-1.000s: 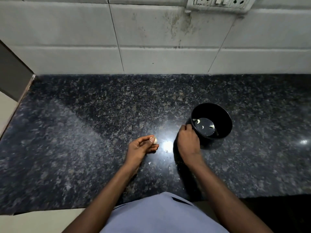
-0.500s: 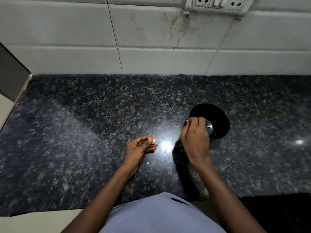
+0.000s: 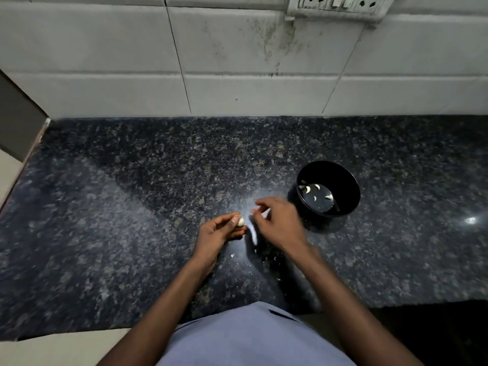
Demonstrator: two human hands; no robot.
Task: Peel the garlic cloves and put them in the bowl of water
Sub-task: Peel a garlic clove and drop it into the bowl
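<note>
A: Where are the hands?

B: Both over the dark speckled tabletop [image 3: 132, 233], close to its near edge. The left hand [image 3: 216, 232] has its fingers and thumb curled round a pale piece of garlic [image 3: 240, 220], which shows at the fingertips.

A: And the right one?

B: The right hand [image 3: 280, 223] sits just beside the left, a little nearer the wall. It is motion-blurred. Its fingers are bent and point towards the garlic, with a narrow gap between them and it. I cannot tell whether it pinches anything.

A: Where's the bowl?

B: The black bowl [image 3: 343, 178] stands upright on the tabletop, to the right of the right hand and slightly farther back, near it but apart. There is water in the bottom, and several peeled cloves [image 3: 308, 189] lie in it, pale against the black.

A: Anything loose on the surface?

B: A few small white bits of skin [image 3: 232, 256] lie on the tabletop between and below the two wrists. There is also a bright glare patch between the hands.

A: What is behind all this?

B: A white tiled wall [image 3: 237, 62] with some dark smudges, and a socket panel [image 3: 338, 5] at the top edge. The person's light blue shirt [image 3: 250, 339] fills the bottom middle of the view
</note>
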